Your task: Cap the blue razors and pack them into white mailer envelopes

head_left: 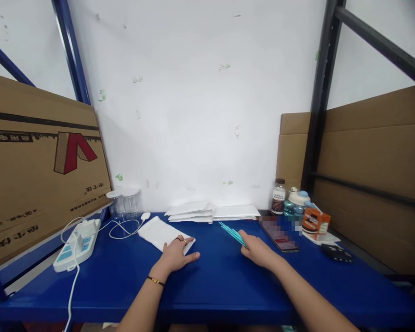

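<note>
My left hand (178, 254) lies over the near right end of a flat white packet (159, 233), its thumb spread away and its fingers resting on the surface. A ring and a dark band show on its fingers. In my right hand (257, 247) is a small bundle of thin turquoise sticks (232, 232), pinched at one end. Their free ends point up and left, just above the blue table (214, 281). Whether they are straws or something else I cannot tell. Parts of the right fingers are hidden behind the hand.
Stacked white packets (190, 212) and another white pile (237, 212) lie along the wall. At left are a power strip (78, 244), a white cable and clear jars (126, 205). On the right stand a phone (278, 235), bottles (278, 198) and an orange box (316, 222).
</note>
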